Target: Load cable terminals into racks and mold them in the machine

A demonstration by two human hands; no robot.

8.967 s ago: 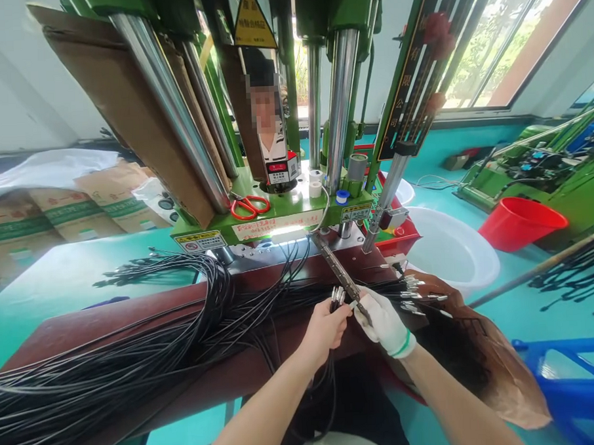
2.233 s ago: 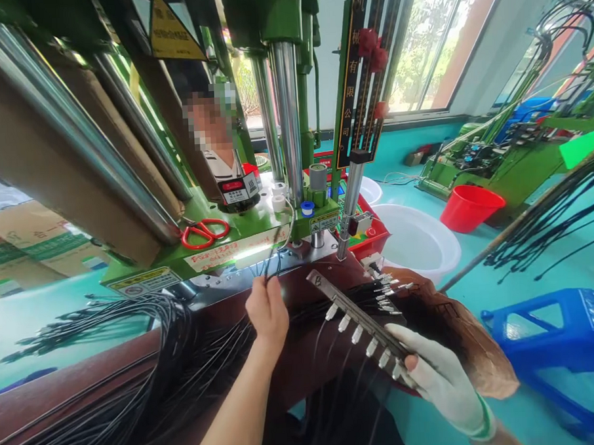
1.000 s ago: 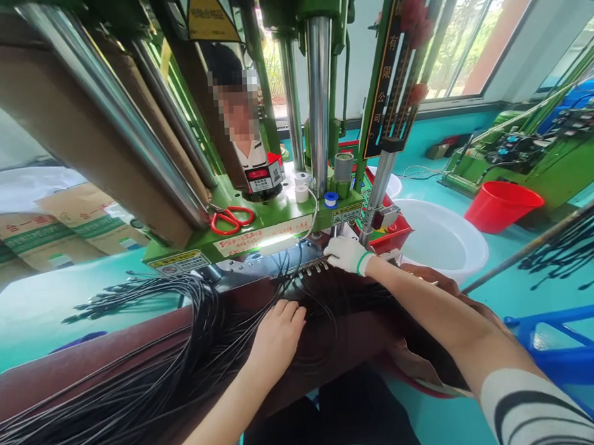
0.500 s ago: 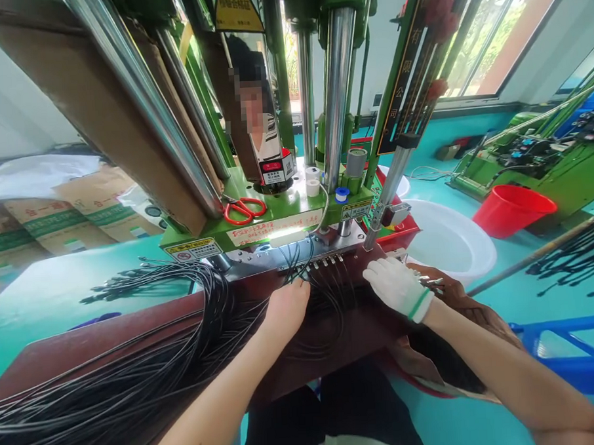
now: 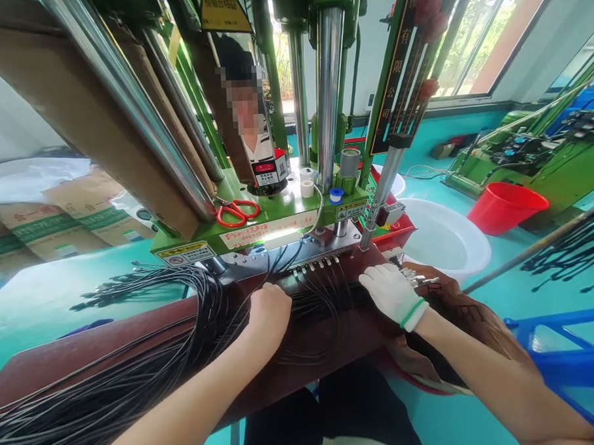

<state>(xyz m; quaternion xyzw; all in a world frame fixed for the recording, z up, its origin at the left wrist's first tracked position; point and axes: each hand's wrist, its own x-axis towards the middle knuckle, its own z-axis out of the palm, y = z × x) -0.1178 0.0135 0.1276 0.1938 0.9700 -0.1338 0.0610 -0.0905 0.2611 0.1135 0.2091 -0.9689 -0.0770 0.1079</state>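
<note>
My bare left hand [image 5: 269, 310] rests curled on the black cables [image 5: 136, 361] that fan across the dark red bench [image 5: 86, 346], just in front of the machine's mold. My right hand [image 5: 391, 292], in a white glove with a green cuff, lies palm down on the bench edge beside a bunch of silver-tipped cable ends [image 5: 417, 277]. A row of white plugs on a metal bar [image 5: 316, 267] sits in the mold slot between and beyond both hands, with cables hanging from it.
The green molding press [image 5: 277, 217] with chrome columns rises right ahead; red scissors [image 5: 235, 212] lie on its deck. A person stands behind it. A white basin [image 5: 446, 249], red bucket [image 5: 506, 207] and blue stool [image 5: 568, 348] are at right, cardboard boxes [image 5: 36, 224] at left.
The metal bar with plugs, held in my right hand earlier, now sits in the mold. My right hand has drawn back to the bench edge; my left hand shifted slightly left on the cables.
</note>
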